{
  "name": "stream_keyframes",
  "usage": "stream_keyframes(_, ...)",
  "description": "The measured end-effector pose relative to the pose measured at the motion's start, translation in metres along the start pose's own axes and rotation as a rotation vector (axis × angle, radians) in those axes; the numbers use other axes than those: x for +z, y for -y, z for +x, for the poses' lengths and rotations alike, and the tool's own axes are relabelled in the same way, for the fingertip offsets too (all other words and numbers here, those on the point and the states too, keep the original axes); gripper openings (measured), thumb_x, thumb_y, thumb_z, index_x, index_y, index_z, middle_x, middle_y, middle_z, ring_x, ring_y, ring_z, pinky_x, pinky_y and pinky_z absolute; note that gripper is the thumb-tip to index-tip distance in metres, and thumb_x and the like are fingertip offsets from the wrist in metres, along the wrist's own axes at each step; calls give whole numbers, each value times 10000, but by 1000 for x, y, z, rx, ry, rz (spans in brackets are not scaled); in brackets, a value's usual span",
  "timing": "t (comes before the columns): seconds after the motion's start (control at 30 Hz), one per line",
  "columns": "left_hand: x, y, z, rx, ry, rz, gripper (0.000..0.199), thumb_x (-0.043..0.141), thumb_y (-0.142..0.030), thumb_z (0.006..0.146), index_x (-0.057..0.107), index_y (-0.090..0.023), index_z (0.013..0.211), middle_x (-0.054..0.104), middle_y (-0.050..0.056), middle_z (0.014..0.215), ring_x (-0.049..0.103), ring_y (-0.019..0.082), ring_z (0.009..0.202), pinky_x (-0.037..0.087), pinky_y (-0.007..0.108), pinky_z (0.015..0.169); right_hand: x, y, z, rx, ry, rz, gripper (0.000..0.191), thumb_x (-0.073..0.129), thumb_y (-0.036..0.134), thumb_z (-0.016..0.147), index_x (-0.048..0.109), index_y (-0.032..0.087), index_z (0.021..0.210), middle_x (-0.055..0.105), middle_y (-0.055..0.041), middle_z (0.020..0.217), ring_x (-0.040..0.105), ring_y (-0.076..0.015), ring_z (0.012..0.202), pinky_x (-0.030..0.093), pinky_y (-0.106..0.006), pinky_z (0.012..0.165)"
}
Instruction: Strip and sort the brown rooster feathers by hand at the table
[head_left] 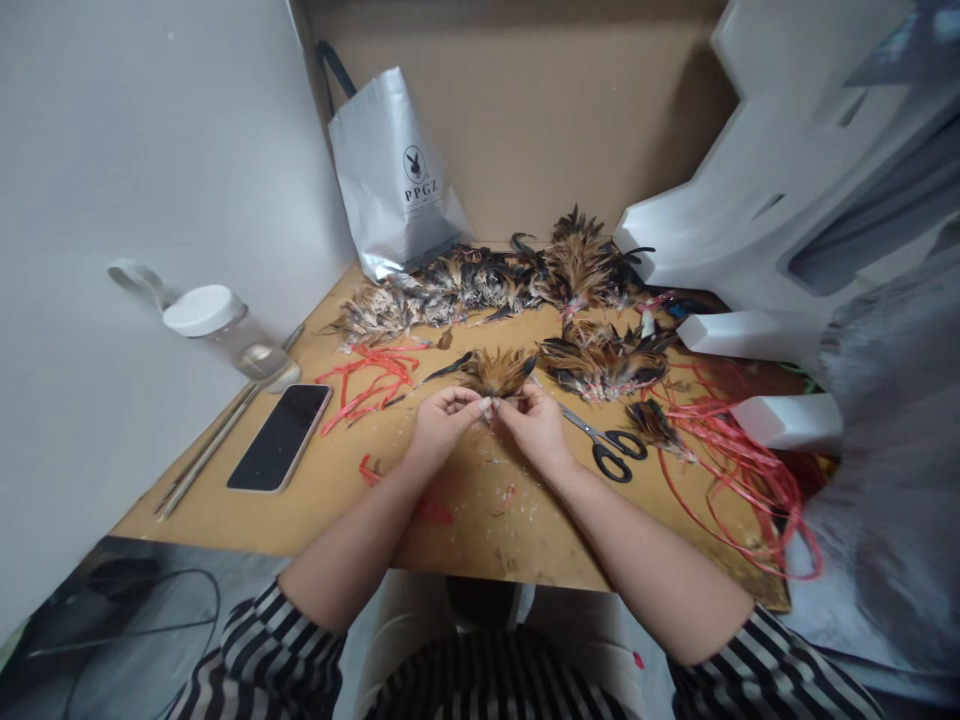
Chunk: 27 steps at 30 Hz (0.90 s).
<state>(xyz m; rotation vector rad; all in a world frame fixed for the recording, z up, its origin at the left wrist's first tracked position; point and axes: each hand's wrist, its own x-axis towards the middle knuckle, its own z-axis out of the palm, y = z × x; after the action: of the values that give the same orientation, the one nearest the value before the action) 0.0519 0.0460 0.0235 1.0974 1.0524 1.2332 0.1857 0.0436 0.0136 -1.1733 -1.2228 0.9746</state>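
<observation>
A small bunch of brown and black feathers [496, 372] is pinched at its base between my two hands, its tips fanning away from me. My left hand [448, 418] is closed on the bunch from the left, thumb against the quill ends. From the right, my right hand [534, 425] closes on the same base, fingertips nearly meeting the left ones. Black-handled scissors [616, 450] lie just right of my right hand, their blades partly hidden by it. Red plastic strips [367, 385] lie left of my hands.
Feather piles [465, 285] line the back, with more feathers [604, 360] at right. A tangle of red strips [750, 470] hangs over the right edge. A phone [279, 438], a bottle [232, 325] and thin sticks [214, 450] stand or lie left. A silver bag [390, 190] leans behind.
</observation>
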Motion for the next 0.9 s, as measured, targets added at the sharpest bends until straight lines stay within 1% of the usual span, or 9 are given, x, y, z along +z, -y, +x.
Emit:
stream_keyframes(0.1, 2, 1, -1, 37, -29, 23, 242, 731, -315, 561, 620, -137, 680, 634, 6, 607, 550, 92, 532, 439, 221, 558, 1, 0, -1, -28, -10, -26, 150, 622, 293, 657, 541, 169, 680, 496, 36, 536, 417, -85, 459, 348, -212, 458)
stream_keyframes(0.23, 2, 1, -2, 135, -52, 96, 178, 702, -285, 589, 656, -138, 679, 643, 13, 634, 559, 104, 567, 448, 232, 585, 3, 0, -2, -46, 9, 23, 155, 629, 287, 651, 556, 160, 703, 502, 31, 561, 426, -86, 484, 361, -215, 481)
stream_keyframes(0.33, 1, 2, -3, 191, -39, 143, 149, 680, -275, 617, 666, -140, 680, 636, 10, 643, 548, 101, 572, 437, 226, 579, 4, 2, -3, -53, 25, 56, 166, 632, 280, 644, 576, 155, 739, 551, 13, 608, 451, -92, 509, 374, -221, 501)
stream_keyframes(0.4, 0, 3, -2, 190, -24, 146, 147, 673, -279, 628, 664, -142, 682, 630, 6, 636, 536, 97, 563, 427, 221, 571, 4, 4, -3, -41, 33, 81, 172, 638, 283, 635, 576, 158, 736, 567, 11, 614, 462, -96, 512, 375, -224, 502)
stream_keyframes(0.53, -4, 4, 0, 79, 15, 32, 167, 688, -287, 626, 639, -145, 698, 607, -10, 593, 498, 76, 508, 396, 202, 532, 3, 10, -3, 55, 56, 172, 197, 676, 300, 600, 549, 167, 671, 564, 23, 570, 457, -90, 482, 357, -221, 483)
stream_keyframes(0.63, -10, 4, 2, -27, 144, -111, 164, 682, -281, 652, 618, -141, 709, 596, -9, 588, 474, 58, 473, 373, 191, 513, 0, 12, -2, 135, 114, 319, 226, 700, 292, 591, 513, 175, 638, 543, 40, 516, 443, -79, 448, 334, -213, 465)
stream_keyframes(0.77, -15, 2, 1, -179, 329, -309, 190, 690, -268, 653, 615, -125, 753, 628, 37, 688, 569, 105, 604, 414, 219, 599, -3, 11, 0, 205, 262, 506, 273, 725, 268, 582, 468, 179, 607, 532, 46, 492, 446, -76, 439, 329, -213, 469)
stream_keyframes(0.83, -15, 1, 1, -207, 377, -340, 209, 694, -267, 651, 618, -116, 773, 633, 54, 711, 582, 117, 634, 412, 218, 602, -5, 10, 0, 232, 318, 558, 282, 734, 260, 572, 466, 175, 604, 551, 36, 519, 458, -77, 453, 335, -216, 478)
stream_keyframes(0.9, -14, 1, 1, -221, 376, -336, 206, 692, -272, 655, 612, -118, 767, 628, 50, 696, 572, 107, 614, 396, 203, 572, -5, 8, 1, 243, 314, 562, 292, 740, 258, 563, 462, 175, 598, 551, 36, 516, 459, -77, 450, 330, -214, 471)
